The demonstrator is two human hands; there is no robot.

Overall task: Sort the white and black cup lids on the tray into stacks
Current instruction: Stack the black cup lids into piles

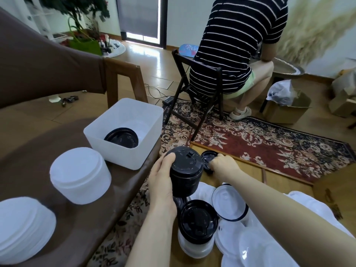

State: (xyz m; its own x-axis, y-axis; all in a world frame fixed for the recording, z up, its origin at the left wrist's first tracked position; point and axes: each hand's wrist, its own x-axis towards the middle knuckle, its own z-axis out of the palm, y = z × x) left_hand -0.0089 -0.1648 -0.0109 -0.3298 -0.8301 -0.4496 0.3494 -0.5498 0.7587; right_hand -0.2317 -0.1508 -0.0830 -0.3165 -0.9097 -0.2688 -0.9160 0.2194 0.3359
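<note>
We're mid-sort on blacks — left hand (161,176) wraps the tall black plastic lid stack (185,170); right hand (223,163) pinches a single black lid (207,158) at its 3 o'clock. Next: seat it centred on top.

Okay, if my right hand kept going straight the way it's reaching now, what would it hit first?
Your right hand already pinches a single black lid. Straight beyond that lies bare wooden floor, then the patterned rug. Nothing else seems to stand in that line, though depth is hard to judge.
</note>
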